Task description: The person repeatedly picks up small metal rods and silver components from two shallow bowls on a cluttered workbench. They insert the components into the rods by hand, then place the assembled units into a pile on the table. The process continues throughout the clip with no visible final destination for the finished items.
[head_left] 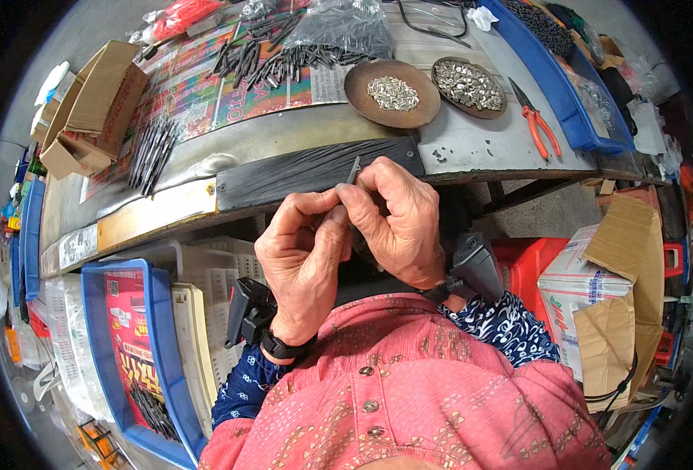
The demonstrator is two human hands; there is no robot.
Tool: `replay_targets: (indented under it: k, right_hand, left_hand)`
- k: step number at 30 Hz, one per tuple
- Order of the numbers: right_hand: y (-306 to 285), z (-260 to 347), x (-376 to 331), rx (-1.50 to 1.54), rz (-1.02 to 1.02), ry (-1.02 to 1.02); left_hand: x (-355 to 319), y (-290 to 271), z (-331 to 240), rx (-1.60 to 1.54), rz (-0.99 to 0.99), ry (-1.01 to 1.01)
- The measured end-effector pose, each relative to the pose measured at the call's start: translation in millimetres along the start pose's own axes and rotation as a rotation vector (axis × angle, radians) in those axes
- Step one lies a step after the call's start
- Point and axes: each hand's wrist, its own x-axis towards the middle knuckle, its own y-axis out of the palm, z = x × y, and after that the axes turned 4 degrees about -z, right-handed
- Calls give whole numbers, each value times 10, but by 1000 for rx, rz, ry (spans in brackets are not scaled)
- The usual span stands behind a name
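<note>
Close together at the table's near edge, my left hand (303,254) and my right hand (397,223) are both closed in a pinch. A slim dark grey stick-like piece (353,170) is held between their fingertips, its upper end poking out and its lower part hidden by the fingers. Beyond the hands, a round brown dish (357,98) holds small silvery metal bits (393,93). To its right, a second dish (438,77) is full of small metal pieces (472,84). Slim black pieces (152,157) lie in a bunch at the left of the table.
Red-handled pliers (537,129) lie at the right, beside a long blue tray (577,117). More black pieces (284,64) are heaped at the back under a clear plastic bag (342,30). Cardboard boxes (100,106) stand left. A blue crate (166,345) sits below, and an opened carton (620,290) lower right.
</note>
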Motion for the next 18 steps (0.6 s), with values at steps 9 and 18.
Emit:
replay_targets:
  k: [9,18]
  right_hand:
    - [1,-79,29,-112,19,-84]
    - [-169,-177,127,-70,31,-6]
  left_hand:
    - [-13,44,68,72,1,56]
    - [257,-346,-140,780,46,382]
